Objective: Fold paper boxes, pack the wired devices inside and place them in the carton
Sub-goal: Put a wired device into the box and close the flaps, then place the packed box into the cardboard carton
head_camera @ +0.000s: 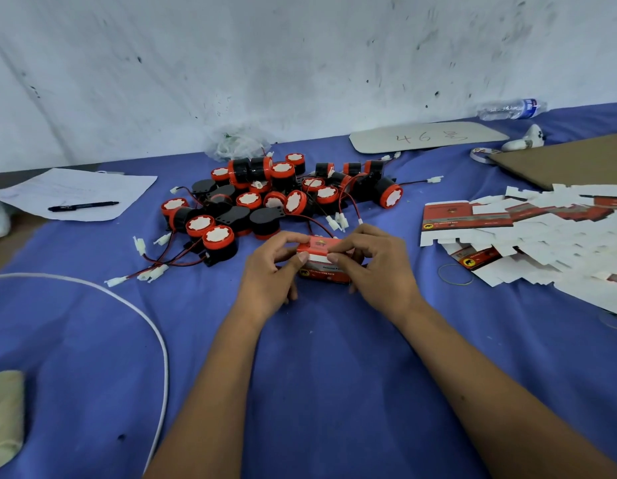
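A small red and white paper box (322, 262) stands on the blue cloth at the middle of the table. My left hand (270, 271) grips its left end, thumb on the front face. My right hand (372, 261) grips its right end, fingers curled over the top flap. Behind the box lies a heap of several black and red wired devices (265, 198) with white connectors on red and black wires. A spread pile of flat unfolded paper boxes (528, 233) lies at the right. What is inside the held box is hidden.
A brown carton flap (570, 160) reaches in at the far right. A sheet of paper (75, 191) with a black pen (83, 206) lies at the left. A white cable (151, 326) curves across the front left. A water bottle (511, 108) and a rubber band (455, 274) are also on the table.
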{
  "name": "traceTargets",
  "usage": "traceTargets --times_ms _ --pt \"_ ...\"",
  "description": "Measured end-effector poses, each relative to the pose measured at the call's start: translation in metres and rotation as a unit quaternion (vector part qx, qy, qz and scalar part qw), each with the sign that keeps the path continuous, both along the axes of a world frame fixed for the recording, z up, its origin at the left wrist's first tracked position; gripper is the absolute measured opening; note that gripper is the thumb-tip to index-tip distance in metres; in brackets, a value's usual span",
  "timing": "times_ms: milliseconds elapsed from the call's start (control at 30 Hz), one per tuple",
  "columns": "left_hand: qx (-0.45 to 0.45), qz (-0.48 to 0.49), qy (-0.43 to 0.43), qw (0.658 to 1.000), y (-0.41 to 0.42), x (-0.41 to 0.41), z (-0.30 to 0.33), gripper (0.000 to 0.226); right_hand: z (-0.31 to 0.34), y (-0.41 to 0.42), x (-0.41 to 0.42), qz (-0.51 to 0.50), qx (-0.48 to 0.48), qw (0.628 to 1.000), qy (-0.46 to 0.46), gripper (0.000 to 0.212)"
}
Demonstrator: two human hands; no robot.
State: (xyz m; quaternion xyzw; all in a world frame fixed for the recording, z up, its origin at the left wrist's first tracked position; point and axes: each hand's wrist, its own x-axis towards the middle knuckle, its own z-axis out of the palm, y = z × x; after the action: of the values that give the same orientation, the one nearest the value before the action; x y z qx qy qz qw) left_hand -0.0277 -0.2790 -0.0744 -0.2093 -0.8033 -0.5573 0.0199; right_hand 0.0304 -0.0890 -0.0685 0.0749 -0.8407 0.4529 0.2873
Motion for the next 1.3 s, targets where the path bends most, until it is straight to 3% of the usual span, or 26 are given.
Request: traceTargets --times_ms 133,267,600,867,1067,1167,1300 --pt "-0.037 0.037 0.09 0.995 0.0 0.002 0.001 0.024 0.002 0.004 -0.001 0.024 0.001 1.0 -0.017 0.006" --pt "-0.083 0.047 0.21 0.973 0.0 0.005 0.006 0.017 0.003 0.009 0.0 0.051 0.072 0.996 -0.017 0.019" --pt "-0.098 0.05 0.21 0.971 0.009 0.006 0.004 0.011 -0.002 0.012 0.003 -0.02 0.281 0.957 0.065 0.017" --pt "-0.086 0.062 0.19 0.976 0.015 0.01 0.001 0.008 -0.001 -0.003 -0.001 0.02 0.233 0.972 0.017 0.01" --pt "-0.059 0.053 0.198 0.977 0.018 0.017 0.002 0.021 0.021 0.001 0.004 0.047 0.228 0.971 -0.052 0.007" --pt "-0.013 0.022 0.204 0.979 0.052 0.036 0.021 0.038 0.043 0.031 0.032 -0.002 0.195 0.98 -0.035 0.009" --pt "0.086 -0.073 0.274 0.955 0.15 0.062 0.062 0.021 0.091 0.105 0.095 -0.131 0.17 0.977 0.014 0.011"
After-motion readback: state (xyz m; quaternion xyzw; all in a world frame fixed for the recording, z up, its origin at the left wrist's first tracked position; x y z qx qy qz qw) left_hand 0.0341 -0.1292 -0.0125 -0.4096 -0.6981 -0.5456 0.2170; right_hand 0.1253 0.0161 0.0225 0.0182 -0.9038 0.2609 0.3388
